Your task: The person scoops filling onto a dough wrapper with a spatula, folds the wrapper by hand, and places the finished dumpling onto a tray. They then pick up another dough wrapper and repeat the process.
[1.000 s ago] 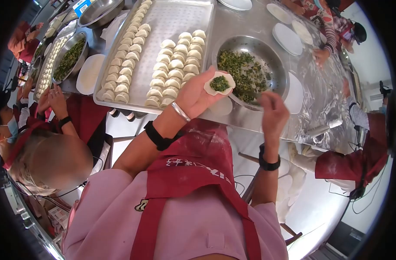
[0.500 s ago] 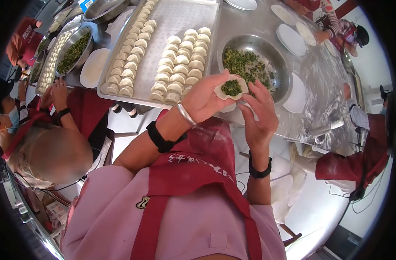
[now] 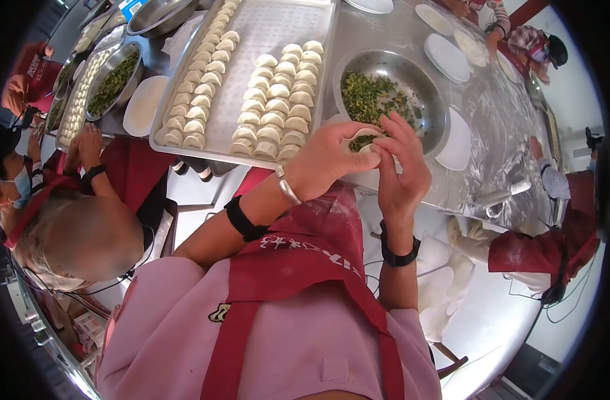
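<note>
Between both hands is a round dough wrapper with green filling (image 3: 362, 142), partly folded and partly hidden by fingers. My left hand (image 3: 328, 160) wears a silver bracelet and grips the wrapper from the left, thumb across its near side. My right hand (image 3: 403, 163) pinches its right edge with thumb and fingers. Just beyond them stands a steel bowl (image 3: 430, 87) of chopped green and yellow filling. To the left lies a metal tray (image 3: 273, 20) with rows of pale folded dumplings (image 3: 273, 105).
White plates (image 3: 446, 57) stand on the floury steel table (image 3: 498, 143). A rolling pin-like white object (image 3: 511, 191) lies at right. At left are another filling bowl (image 3: 115, 80), a white dish (image 3: 145, 105) and a co-worker's hands (image 3: 88, 143). Other people stand around the table.
My left fingers and thumb have closed around the wrapper, which lay open and flat before. Its edges are now folded up, and my right fingers have come onto its edge.
</note>
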### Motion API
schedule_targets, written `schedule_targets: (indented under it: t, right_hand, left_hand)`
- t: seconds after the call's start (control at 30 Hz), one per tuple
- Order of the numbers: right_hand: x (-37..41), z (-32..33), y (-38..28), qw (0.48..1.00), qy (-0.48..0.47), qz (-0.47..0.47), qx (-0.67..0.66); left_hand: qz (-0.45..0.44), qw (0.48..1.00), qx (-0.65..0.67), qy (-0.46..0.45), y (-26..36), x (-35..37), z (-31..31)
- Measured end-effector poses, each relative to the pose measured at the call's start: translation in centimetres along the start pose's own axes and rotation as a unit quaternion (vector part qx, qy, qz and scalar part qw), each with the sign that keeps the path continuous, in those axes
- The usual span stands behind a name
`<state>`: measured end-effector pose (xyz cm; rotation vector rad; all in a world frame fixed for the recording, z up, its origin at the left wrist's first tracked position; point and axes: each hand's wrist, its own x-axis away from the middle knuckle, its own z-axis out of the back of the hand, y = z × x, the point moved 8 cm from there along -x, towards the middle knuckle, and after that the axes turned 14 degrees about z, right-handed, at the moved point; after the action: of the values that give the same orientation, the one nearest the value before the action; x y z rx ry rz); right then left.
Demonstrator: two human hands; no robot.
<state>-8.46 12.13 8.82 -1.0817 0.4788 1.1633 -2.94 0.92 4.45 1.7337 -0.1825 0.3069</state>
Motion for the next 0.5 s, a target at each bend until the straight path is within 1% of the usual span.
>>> schedule_targets:
  t: [0.07, 0.17, 0.27, 0.37, 0.47, 0.5]
  right_hand:
    - [-0.1, -0.1, 0.2, 1.0, 0.009, -0.009, -0.014]
    - [-0.2, -0.2, 0.5, 0.999, 0.02, -0.032, -0.034]
    - [-0.7, -0.1, 0.4, 0.997, 0.021, -0.052, -0.043]
    - [-1.0, -0.3, 0.5, 0.995, 0.038, -0.06, -0.067]
    - [-0.5, -0.5, 1.1, 0.992, 0.056, -0.079, -0.087]
    - [-0.1, -0.3, 1.6, 0.984, 0.088, -0.119, -0.102]
  left_hand:
    - [-0.076, 0.997, -0.006, 0.012, 0.0, -0.4, 0.0]
    - [-0.073, 0.997, 0.016, 0.016, 0.3, -0.2, -0.2]
    - [-0.068, 0.99, 0.115, -0.04, 0.4, -0.3, -0.8]
    - [-0.061, 0.991, 0.114, -0.038, 0.9, -0.2, -0.7]
    - [-0.068, 0.986, 0.152, -0.019, 0.5, -0.6, -0.4]
    - [-0.074, 0.989, 0.124, 0.004, 0.5, -0.7, 0.0]
